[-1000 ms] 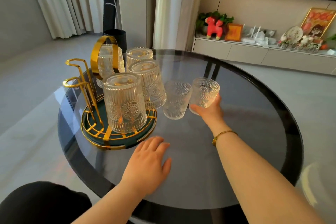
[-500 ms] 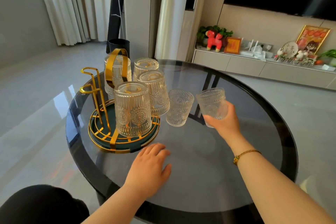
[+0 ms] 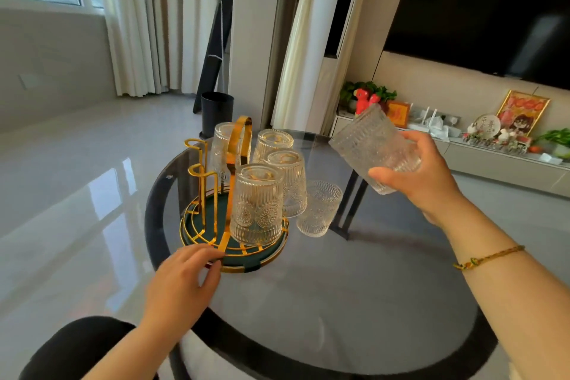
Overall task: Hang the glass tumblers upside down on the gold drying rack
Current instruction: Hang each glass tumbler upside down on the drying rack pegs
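Observation:
The gold drying rack (image 3: 202, 194) stands on a round green base at the table's left, with two bare gold prongs on its left side. Several embossed glass tumblers hang upside down on it; the nearest hung tumbler (image 3: 256, 203) is at the front. One tumbler (image 3: 319, 208) stands upright on the table just right of the rack. My right hand (image 3: 422, 173) holds another tumbler (image 3: 371, 145) in the air, tilted, above and right of the rack. My left hand (image 3: 182, 284) rests with its fingertips on the front rim of the rack's base.
The round dark glass table (image 3: 339, 302) has a black rim (image 3: 152, 225) close to the rack's left side. A black bin (image 3: 216, 112) stands on the floor behind. A low shelf with ornaments (image 3: 493, 133) runs along the far right wall.
My right hand has lifted its tumbler off the table, up and to the right, and tilted it. My left hand has slid forward to touch the rack's base.

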`<state>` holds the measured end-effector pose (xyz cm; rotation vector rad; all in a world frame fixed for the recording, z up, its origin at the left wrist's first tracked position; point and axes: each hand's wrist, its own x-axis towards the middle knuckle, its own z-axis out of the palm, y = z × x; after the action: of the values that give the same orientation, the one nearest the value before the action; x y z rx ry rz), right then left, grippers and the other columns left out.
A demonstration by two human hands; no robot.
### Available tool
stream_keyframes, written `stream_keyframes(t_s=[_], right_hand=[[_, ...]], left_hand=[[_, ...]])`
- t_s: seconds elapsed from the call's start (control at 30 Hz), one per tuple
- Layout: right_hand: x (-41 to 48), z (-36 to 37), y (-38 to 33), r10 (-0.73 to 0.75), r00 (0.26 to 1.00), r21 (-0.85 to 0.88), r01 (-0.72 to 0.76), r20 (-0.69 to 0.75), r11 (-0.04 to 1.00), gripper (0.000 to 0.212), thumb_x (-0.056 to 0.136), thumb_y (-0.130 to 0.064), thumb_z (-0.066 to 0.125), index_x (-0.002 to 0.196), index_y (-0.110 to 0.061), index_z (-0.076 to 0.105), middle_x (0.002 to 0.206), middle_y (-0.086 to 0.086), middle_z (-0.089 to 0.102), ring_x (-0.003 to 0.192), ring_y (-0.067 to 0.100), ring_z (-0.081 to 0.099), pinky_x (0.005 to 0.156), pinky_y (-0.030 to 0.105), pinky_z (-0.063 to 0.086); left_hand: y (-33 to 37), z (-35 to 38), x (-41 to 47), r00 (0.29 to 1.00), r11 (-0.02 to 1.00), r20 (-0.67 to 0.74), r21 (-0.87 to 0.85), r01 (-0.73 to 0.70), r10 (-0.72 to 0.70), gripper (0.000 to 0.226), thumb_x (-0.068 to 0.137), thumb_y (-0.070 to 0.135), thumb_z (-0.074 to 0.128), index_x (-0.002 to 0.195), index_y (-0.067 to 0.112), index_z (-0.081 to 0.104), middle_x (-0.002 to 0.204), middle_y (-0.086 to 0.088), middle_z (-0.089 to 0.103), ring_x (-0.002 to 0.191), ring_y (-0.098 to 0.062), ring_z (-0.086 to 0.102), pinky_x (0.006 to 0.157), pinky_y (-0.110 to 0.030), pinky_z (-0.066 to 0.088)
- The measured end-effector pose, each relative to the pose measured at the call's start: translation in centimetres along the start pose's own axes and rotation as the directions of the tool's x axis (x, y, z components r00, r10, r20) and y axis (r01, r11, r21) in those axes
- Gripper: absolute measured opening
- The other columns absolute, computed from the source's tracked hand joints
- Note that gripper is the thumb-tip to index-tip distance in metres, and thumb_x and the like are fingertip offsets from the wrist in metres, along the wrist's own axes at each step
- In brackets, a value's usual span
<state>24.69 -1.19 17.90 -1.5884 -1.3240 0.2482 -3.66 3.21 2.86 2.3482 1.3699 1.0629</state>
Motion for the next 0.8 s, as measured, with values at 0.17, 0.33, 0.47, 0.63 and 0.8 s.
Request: stream_keyframes(t_s=[0.17,0.33,0.47,0.63,0.8], right_hand=[[1.1,1.6,-5.6,-0.137,0.979,-0.079,0.15,0.148,0.986,0.056,0.06,-0.022,0.075,0.102,-0.04,0.042,0.107,-0.012,0.047,0.105,0.012,0.044,0.082,0.022,0.034],[2.7,4.2,-10.4,-0.172,0.943,-0.157,0.223,0.285,0.962,0.062,0.056,-0.03,0.077,0.108,-0.033,0.044,0.101,-0.018,0.049,0.097,0.007,0.05,0.078,0.015,0.041],[4.0,6.7,-13.0,-0.178,0.905,-0.19,0.267,0.385,0.945,0.063,0.051,-0.036,0.076,0.103,-0.034,0.04,0.111,0.001,0.055,0.101,0.02,0.055,0.088,0.037,0.048],[5.9,10.0,-15.1,-0.179,0.867,-0.267,0.331,0.465,0.905,0.066,0.057,-0.036,0.075,0.112,-0.03,0.038,0.114,-0.001,0.05,0.103,0.018,0.051,0.08,0.025,0.045],[7.8,13.9,-16.9,-0.144,0.819,-0.384,0.406,0.556,0.829,0.074,0.062,-0.037,0.074,0.124,-0.024,0.035,0.13,0.003,0.042,0.102,0.011,0.038,0.061,0.01,0.029]], left_hand=[[-3.1,0.1,0.9,0.991,0.991,-0.002,0.001,0.135,-0.135,0.034,0.079,0.01,0.066,0.112,0.009,0.058,0.12,-0.014,0.06,0.106,-0.033,0.057,0.086,-0.045,0.048],[-4.9,1.9,1.0,0.99,0.992,0.077,-0.008,0.123,-0.122,0.051,0.086,0.028,0.056,0.131,0.016,0.037,0.144,-0.004,0.035,0.134,-0.023,0.027,0.11,-0.038,0.023],[-5.8,2.5,0.9,0.993,0.993,0.052,-0.038,0.111,-0.109,0.053,0.087,0.033,0.054,0.133,0.018,0.034,0.147,-0.002,0.031,0.137,-0.02,0.02,0.112,-0.034,0.015],[-6.4,2.9,0.8,0.997,0.997,0.025,-0.029,0.067,-0.066,0.053,0.088,0.039,0.047,0.135,0.024,0.028,0.149,0.002,0.026,0.139,-0.014,0.011,0.106,-0.026,0.0],[-6.9,2.7,1.4,0.998,0.997,0.03,-0.035,0.063,-0.062,0.048,0.089,0.039,0.045,0.134,0.027,0.03,0.149,0.003,0.026,0.139,-0.014,0.01,0.106,-0.027,-0.005]])
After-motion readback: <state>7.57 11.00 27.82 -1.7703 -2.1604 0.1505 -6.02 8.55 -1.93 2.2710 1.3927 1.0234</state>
